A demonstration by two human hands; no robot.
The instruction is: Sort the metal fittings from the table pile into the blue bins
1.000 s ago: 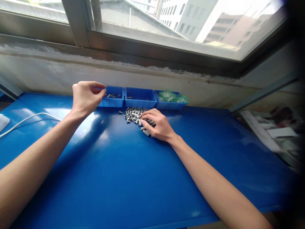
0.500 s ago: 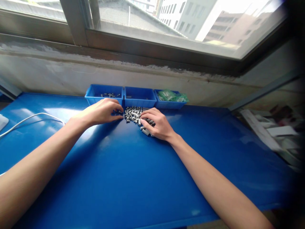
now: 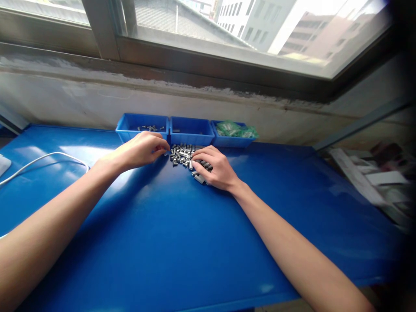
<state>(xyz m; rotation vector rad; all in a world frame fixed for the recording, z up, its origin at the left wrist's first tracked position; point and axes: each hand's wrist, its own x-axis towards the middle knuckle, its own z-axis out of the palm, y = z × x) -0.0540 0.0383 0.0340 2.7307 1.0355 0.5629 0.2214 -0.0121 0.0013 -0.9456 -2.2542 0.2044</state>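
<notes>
A pile of small metal screws and cylindrical pieces (image 3: 181,153) lies on the blue table, in front of the bins. At its left edge my left hand (image 3: 144,148) has thumb and fingertips pinched together; whatever is between them is too small to make out. My right hand (image 3: 214,168) rests on the right side of the pile, palm down. Its fingers curve over longer metal pieces (image 3: 199,178), with thumb and forefinger apart and metal showing in the gap. The palm hides part of the pile.
Against the wall stand a left blue bin (image 3: 143,123) with several screws, a middle blue bin (image 3: 191,138) with a few pieces, and a right blue bin (image 3: 232,142) holding green plastic bags (image 3: 229,128). A white cable (image 3: 58,153) curves across the table's left side.
My left thumb and fingers, apart before, have closed into a pinch at the pile's left edge. My right hand stays in place over the pile.
</notes>
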